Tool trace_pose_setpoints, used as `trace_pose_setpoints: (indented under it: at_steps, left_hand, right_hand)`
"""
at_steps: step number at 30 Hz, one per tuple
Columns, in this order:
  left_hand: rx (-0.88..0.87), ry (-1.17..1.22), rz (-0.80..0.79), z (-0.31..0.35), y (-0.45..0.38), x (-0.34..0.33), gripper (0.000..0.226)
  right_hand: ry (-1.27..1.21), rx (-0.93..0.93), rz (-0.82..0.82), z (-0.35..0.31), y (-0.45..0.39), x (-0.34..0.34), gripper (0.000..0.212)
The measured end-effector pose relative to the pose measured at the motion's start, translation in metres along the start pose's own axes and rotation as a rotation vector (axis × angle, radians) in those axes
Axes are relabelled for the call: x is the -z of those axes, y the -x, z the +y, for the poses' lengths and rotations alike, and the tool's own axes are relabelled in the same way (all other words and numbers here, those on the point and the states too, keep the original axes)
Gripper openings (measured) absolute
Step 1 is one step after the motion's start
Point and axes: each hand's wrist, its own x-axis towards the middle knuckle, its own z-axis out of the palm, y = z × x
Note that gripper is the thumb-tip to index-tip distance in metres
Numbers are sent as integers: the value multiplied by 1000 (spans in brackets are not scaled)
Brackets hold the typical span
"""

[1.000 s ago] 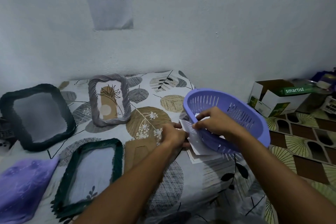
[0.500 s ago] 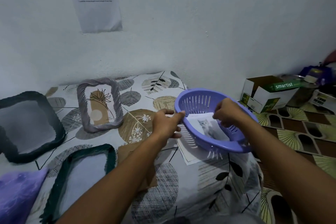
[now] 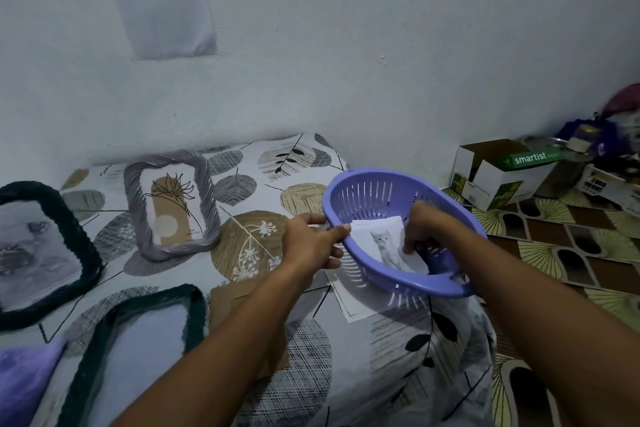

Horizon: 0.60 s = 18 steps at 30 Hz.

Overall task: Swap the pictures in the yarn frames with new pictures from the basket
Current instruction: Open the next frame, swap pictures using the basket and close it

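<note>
A purple slotted basket (image 3: 446,282) is tilted toward me above the bed. My left hand (image 3: 311,243) grips its left rim. My right hand (image 3: 427,229) reaches inside and pinches a white picture of a grey kitten (image 3: 382,241). A grey yarn frame (image 3: 173,210) with a plant picture leans near the wall. A dark frame (image 3: 74,239) lies at the far left, and a dark green frame (image 3: 145,333) lies in front. A white sheet (image 3: 353,302) lies under the basket, next to a brown card (image 3: 239,298).
The leaf-print bedsheet (image 3: 346,374) covers the bed against a white wall with a taped paper (image 3: 162,0). A purple cloth (image 3: 24,381) sits at the lower left. An open cardboard box (image 3: 498,173) and clutter stand on the patterned floor (image 3: 588,253) to the right.
My left hand moved from the pictures to the basket's left rim and the basket tipped toward me. My right hand went into the basket and took hold of the kitten picture.
</note>
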Motion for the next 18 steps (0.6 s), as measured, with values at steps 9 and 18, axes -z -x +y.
trace_pose_setpoints:
  at_steps: [9,18]
  left_hand:
    - [3,-35,23,-1,3,-1,45]
    - [-421,-207,93,21,14,-11,14]
  right_hand:
    - [-252,-2,97,8,-8,4,16]
    - [-1012,154,-215,13,38,26,15]
